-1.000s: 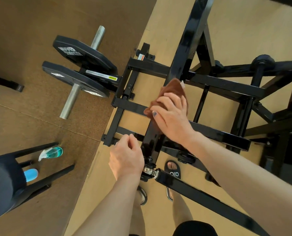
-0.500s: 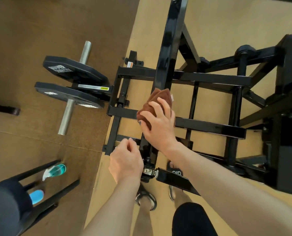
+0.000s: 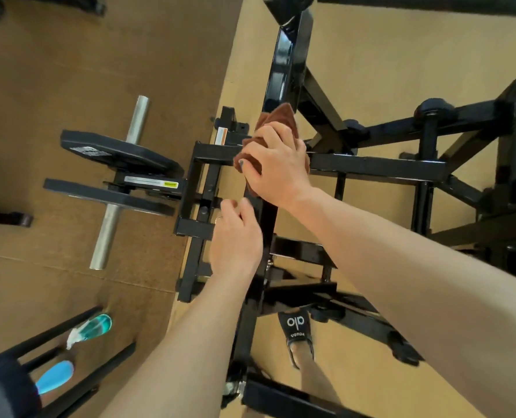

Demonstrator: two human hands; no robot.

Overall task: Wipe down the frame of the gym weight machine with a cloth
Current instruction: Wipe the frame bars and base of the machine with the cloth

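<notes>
Right hand [image 3: 276, 164] presses a brown cloth [image 3: 280, 122] onto the black frame [image 3: 286, 64].

Head view: the right hand's fingers curl over the cloth, clamping it against the long bar where a crossbar meets it. The left hand [image 3: 235, 236] hovers just beside the bar lower down, fingers loosely curled, holding nothing, a ring on one finger. At the frame's left side two black plates [image 3: 115, 152] sit on a steel sleeve [image 3: 107, 233]. On the floor [image 3: 69, 70], bottom left, lies a spray bottle [image 3: 91, 328]. A sandalled foot [image 3: 298, 330] stands under the frame.
</notes>
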